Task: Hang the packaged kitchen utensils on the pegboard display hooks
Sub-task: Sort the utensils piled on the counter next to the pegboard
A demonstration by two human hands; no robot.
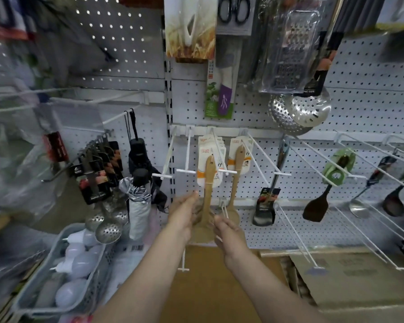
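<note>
Several packaged wooden spatulas (208,180) on white cards hang from a white pegboard hook (228,171) at the centre. A second wooden spatula (237,164) hangs on the hook just to the right. My left hand (184,213) reaches up beside the front spatula's handle, fingers straight and touching its lower part. My right hand (229,231) sits lower, its fingers curled around the spatula's broad wooden blade (202,231) near a short white hook (224,209). The blade is partly hidden behind both hands.
Empty white hooks (266,157) jut out left and right of the spatulas. Slotted ladles (107,227) and umbrellas (139,197) hang at left, a black turner (316,206) and spoons at right. A grey basket (56,276) stands lower left, cardboard boxes (350,280) below.
</note>
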